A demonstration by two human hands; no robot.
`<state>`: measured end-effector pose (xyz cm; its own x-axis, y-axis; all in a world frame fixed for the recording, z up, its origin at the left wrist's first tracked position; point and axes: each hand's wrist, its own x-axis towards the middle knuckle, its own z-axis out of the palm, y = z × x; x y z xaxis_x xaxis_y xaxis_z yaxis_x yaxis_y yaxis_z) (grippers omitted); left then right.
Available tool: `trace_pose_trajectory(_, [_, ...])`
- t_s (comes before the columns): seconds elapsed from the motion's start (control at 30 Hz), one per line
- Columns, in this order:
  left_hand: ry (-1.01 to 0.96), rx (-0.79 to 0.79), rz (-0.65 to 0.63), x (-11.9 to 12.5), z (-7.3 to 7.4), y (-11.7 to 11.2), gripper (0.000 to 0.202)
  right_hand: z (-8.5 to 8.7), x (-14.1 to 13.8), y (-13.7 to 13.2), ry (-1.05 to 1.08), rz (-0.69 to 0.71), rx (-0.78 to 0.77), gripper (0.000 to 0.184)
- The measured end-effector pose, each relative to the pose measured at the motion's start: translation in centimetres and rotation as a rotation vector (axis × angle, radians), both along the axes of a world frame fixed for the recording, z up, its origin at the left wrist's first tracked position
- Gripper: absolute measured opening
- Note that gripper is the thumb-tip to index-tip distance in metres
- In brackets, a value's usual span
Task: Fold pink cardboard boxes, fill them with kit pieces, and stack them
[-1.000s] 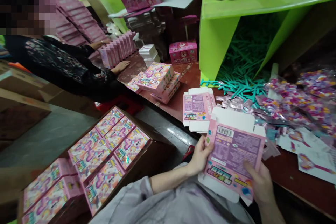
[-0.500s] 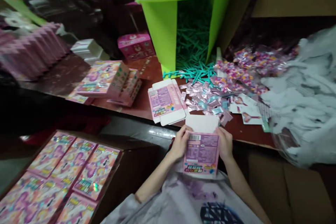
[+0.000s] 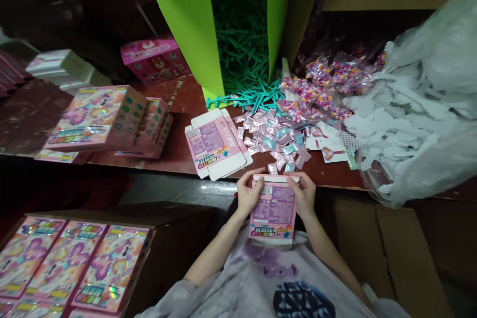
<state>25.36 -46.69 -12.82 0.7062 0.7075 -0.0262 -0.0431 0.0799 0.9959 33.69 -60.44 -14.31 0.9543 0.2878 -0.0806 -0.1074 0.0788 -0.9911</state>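
Both my hands hold a small pink carton point(image 3: 274, 211) over my lap, its printed back with a barcode facing up. My left hand point(image 3: 248, 193) grips its upper left corner and my right hand point(image 3: 302, 193) grips its upper right corner, fingers curled on the white top flap, which lies folded down. A stack of flat unfolded pink cartons point(image 3: 216, 143) lies on the dark red table point(image 3: 179, 151) just ahead of my left hand. Small pink and blue sachets point(image 3: 278, 141) are heaped beside that stack.
A green stand point(image 3: 194, 35) shelters a pile of teal sticks point(image 3: 244, 54). Finished pink boxes point(image 3: 99, 119) lie at the left of the table; more fill a brown carton point(image 3: 85, 263) on the floor. A clear bag of white pieces point(image 3: 421, 109) lies at the right.
My view swung right and down, so the person at the left left the frame. The carton went from large and open-flapped to held close, its top flap folded down.
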Motion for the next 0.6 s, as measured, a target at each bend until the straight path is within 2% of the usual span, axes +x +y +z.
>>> trace_pose_trajectory(0.07, [0.017, 0.012, -0.021, -0.1, -0.2, -0.1, 0.016, 0.0, -0.5, -0.2, -0.046, 0.001, 0.011, 0.017])
trace_pose_trajectory(0.2, [0.087, 0.033, -0.046, -0.7, -0.8, -0.8, 0.038, 0.6, -1.7, -0.6, -0.066, 0.022, -0.148, 0.029])
trace_pose_trajectory(0.27, [0.181, 0.038, -0.006, -1.3, -0.5, -1.1, 0.029, 1.3, -1.0, -1.1, -0.069, 0.112, -0.218, 0.031])
trace_pose_trajectory(0.33, [0.287, 0.052, 0.065, -1.8, 0.9, -1.0, 0.013, 1.9, 1.4, -2.3, -0.170, 0.114, -0.307, 0.033])
trace_pose_trajectory(0.4, [0.287, 0.090, 0.070, -2.2, 3.6, -0.5, 0.010, 2.3, 5.2, -4.2, -0.352, -0.093, -0.536, 0.037])
trace_pose_trajectory(0.43, [0.236, 0.125, 0.010, -2.2, 5.4, -0.4, 0.010, 2.3, 7.4, -5.2, -0.432, -0.256, -0.708, 0.043])
trace_pose_trajectory(0.47, [0.159, 0.179, -0.102, -2.1, 7.1, -0.5, 0.011, 2.1, 9.4, -6.2, -0.469, -0.371, -0.888, 0.052])
trace_pose_trajectory(0.5, [0.080, 0.259, -0.266, -1.8, 8.7, -0.9, 0.012, 1.8, 11.3, -7.1, -0.470, -0.428, -1.037, 0.059])
trace_pose_trajectory(0.57, [-0.049, 0.513, -0.642, -0.7, 10.5, -2.9, 0.013, 1.0, 14.1, -8.5, -0.444, -0.409, -1.207, 0.060])
trace_pose_trajectory(0.6, [-0.071, 0.658, -0.807, 0.0, 10.4, -4.4, 0.016, 0.6, 15.1, -8.9, -0.435, -0.389, -1.224, 0.056])
